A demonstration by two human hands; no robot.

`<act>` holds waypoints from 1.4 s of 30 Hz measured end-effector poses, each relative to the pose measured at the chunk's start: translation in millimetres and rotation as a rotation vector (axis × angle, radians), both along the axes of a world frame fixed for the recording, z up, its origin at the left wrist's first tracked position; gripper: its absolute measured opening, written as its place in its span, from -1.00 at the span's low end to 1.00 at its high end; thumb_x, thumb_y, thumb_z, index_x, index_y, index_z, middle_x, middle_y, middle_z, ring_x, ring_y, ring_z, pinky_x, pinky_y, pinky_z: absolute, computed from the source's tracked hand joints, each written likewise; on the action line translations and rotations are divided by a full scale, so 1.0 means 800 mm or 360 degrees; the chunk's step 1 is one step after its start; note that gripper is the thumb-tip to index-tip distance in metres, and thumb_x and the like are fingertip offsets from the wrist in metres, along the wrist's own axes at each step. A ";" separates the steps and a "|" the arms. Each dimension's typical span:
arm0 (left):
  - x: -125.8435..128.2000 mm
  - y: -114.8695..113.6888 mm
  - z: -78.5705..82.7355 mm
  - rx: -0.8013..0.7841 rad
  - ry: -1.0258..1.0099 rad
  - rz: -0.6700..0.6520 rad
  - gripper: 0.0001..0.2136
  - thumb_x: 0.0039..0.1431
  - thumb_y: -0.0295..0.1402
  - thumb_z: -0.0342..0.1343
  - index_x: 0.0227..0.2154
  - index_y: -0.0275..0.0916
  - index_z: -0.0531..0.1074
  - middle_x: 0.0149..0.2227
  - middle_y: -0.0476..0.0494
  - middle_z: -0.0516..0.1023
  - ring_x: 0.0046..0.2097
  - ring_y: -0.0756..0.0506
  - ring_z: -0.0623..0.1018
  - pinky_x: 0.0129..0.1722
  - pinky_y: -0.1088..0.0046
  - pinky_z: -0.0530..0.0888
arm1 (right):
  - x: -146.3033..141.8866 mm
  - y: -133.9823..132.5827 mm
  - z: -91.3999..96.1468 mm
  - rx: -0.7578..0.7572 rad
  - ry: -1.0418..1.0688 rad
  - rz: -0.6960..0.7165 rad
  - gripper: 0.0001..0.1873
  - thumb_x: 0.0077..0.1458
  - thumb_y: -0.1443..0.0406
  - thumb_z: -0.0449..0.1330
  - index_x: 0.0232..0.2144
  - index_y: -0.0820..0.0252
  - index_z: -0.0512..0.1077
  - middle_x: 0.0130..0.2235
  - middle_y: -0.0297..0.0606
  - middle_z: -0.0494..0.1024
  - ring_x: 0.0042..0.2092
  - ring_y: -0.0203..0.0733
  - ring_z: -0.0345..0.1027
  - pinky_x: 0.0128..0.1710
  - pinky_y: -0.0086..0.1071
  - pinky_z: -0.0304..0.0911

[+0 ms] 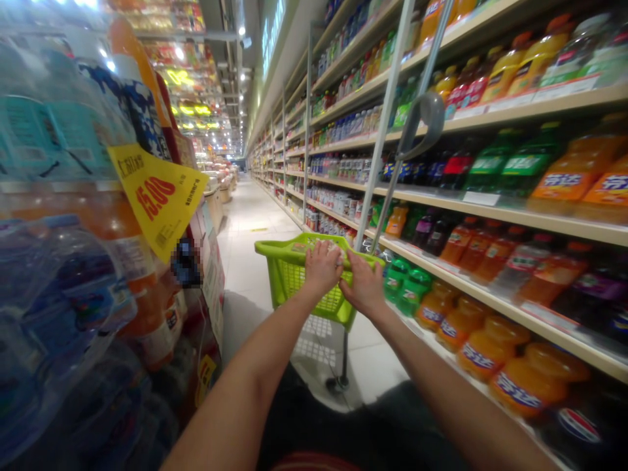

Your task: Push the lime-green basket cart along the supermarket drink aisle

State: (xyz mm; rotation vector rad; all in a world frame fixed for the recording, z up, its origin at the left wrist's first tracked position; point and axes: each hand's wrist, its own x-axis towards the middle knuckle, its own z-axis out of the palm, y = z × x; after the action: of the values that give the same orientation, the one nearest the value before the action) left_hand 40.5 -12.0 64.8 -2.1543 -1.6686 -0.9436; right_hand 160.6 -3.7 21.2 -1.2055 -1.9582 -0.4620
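Note:
A lime-green shopping cart [280, 278] with slotted walls stands right in front of me. My left hand [324, 267] is closed over the near rim of its basket, around the middle. Just beside it, my right hand [363, 282] grips the same rim toward the right corner, with the fingers curled over. Something small and pale shows by the left fingers, too blurred to name. The hands cover part of the rim and the basket's contents. A dark wheel [337, 384] is visible below the basket.
Shelves of soft drink bottles line the right side, with orange soda bottles [527, 379] low down. A metal pole with a grey plastic loop [432, 127] leans out there. Stacked bottled drinks and a yellow price sign [157, 199] rise at left. A tiled aisle [245, 232] runs ahead.

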 end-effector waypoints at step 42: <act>-0.054 -0.003 -0.006 -0.0009 0.0103 -0.0002 -0.65 0.06 -0.49 -0.11 -0.07 -0.23 0.32 0.07 -0.21 0.31 0.06 -0.12 0.30 0.07 0.26 0.19 | 0.026 -0.006 0.003 0.0095 -0.0102 -0.0135 -0.49 0.08 0.15 -0.08 0.03 0.30 0.23 0.07 -0.01 0.33 0.10 0.05 0.12 0.09 0.11 -0.22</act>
State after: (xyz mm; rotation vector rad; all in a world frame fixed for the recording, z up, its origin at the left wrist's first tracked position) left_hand -3.0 -14.2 60.1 -2.1660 -1.6415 -0.8611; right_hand 181.1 -8.9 23.9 -1.2533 -1.9384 -0.6051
